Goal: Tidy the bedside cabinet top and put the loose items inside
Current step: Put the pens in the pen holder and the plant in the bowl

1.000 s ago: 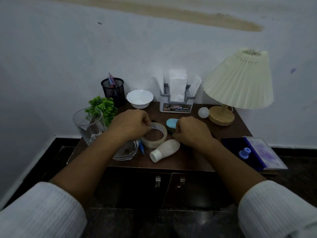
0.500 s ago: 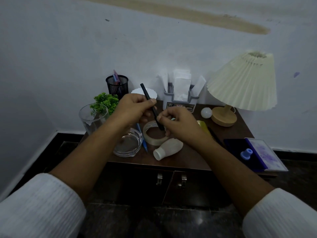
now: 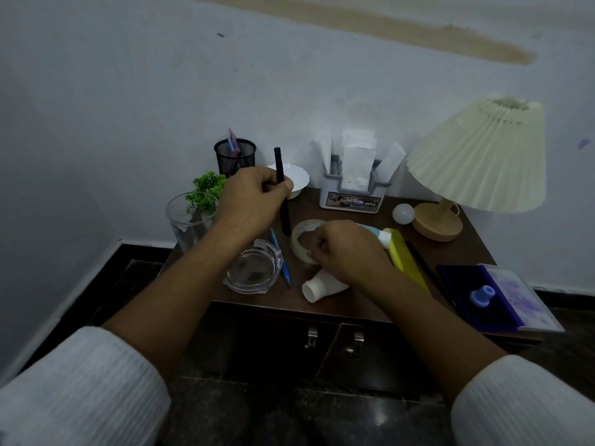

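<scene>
Several loose items crowd our dark wooden bedside cabinet top [image 3: 277, 296]. Our right hand [image 3: 344, 252] curls over the clear tape roll [image 3: 300, 235], and we cannot tell whether it grips. Our left hand [image 3: 251, 201] pinches a slim black plastic pen [image 3: 278, 167] mid-barrel, upright above the top; we judge it light, stiff and probably slick.

the far row is packed: pen cup [image 3: 235, 156], bowl [image 3: 297, 179], tissue holder [image 3: 352, 201], bulb [image 3: 403, 214] and lamp [image 3: 476, 156] stand side by side, its shade overhanging the far right corner. glass [image 3: 188, 223] and plant [image 3: 207, 189] block the left edge. ashtray [image 3: 252, 272], blue pen [image 3: 280, 260], tape [image 3: 302, 236], bottle [image 3: 322, 286] and comb [image 3: 406, 257] crowd the middle. an ink pad [image 3: 495, 297] fills the near right corner. bare wood shows between holder and tape, and in a thin strip along the near edge of the top [image 3: 338, 217].
</scene>
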The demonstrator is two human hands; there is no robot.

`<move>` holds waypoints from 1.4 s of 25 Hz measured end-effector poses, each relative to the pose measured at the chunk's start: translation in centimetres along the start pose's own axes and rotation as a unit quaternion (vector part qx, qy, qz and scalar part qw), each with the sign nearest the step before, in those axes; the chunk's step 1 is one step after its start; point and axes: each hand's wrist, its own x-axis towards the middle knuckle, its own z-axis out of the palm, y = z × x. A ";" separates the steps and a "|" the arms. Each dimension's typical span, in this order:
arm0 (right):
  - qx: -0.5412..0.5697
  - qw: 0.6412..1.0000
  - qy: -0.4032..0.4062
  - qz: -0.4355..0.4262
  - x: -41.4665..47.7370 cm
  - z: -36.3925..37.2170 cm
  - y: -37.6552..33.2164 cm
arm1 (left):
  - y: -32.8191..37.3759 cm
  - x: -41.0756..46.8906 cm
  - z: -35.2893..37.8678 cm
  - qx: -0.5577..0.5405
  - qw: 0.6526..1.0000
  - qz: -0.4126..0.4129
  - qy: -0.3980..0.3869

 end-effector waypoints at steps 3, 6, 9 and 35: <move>-0.032 0.999 0.038 0.019 0.2 -0.1 0.5 | -0.2 0.0 -0.1 0.006 1.000 0.002 0.005; 0.037 0.998 0.041 -0.035 0.3 -0.2 -0.8 | -0.1 0.0 0.0 0.002 1.000 0.008 0.010; 0.079 0.992 -0.083 -0.053 0.1 0.2 -2.9 | 0.3 -0.1 0.0 0.002 1.000 0.020 0.013; 0.546 0.830 0.025 0.110 1.2 -3.8 -2.8 | 1.4 2.8 -3.7 -0.098 0.990 0.024 0.097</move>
